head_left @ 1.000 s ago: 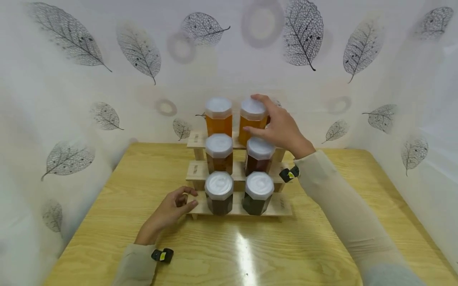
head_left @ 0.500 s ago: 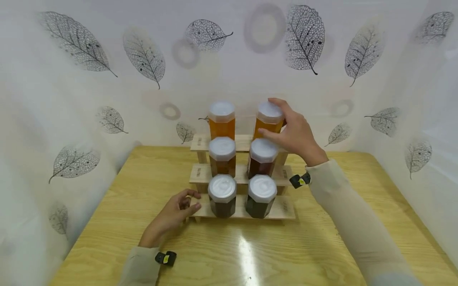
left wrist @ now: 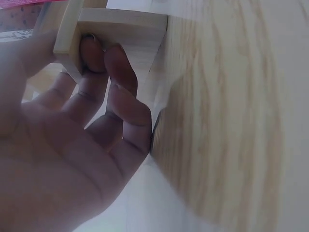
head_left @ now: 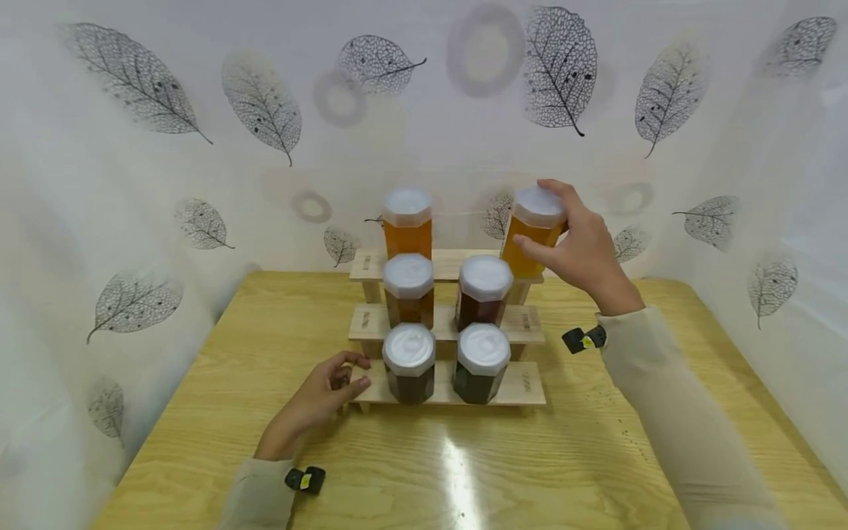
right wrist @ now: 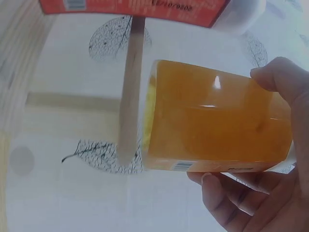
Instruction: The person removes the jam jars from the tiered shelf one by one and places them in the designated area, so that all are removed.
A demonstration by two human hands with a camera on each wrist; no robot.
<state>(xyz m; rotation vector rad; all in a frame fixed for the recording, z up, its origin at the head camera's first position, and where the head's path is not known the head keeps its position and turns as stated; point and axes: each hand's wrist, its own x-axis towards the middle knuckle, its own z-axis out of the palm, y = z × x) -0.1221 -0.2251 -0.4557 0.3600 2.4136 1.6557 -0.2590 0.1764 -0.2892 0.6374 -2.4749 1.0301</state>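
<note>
My right hand (head_left: 588,249) grips a tall jar of amber honey-like contents (head_left: 538,232) with a white lid, thumb on the near side and fingers around the back. This jar leans slightly at the right end of the top step of a three-tier wooden rack (head_left: 363,322). In the right wrist view, the base of the amber jar (right wrist: 212,116) lies right at the plank's edge. Low at the rack's left end, my left hand (head_left: 313,397) holds the bottom plank; the left wrist view has its fingers curled around the plank end (left wrist: 70,38).
Another amber jar (head_left: 408,230) stands on the top step. Two brownish jars, left (head_left: 409,288) and right (head_left: 483,294), fill the middle step. Dark jars, left (head_left: 409,368) and right (head_left: 481,368), stand on the bottom one. A leaf-patterned curtain (head_left: 464,132) hangs behind the wooden table (head_left: 252,331).
My right hand has carried the amber jar rightward along the top step, from beside the other amber jar to the step's right end. The left hand has stayed at the rack.
</note>
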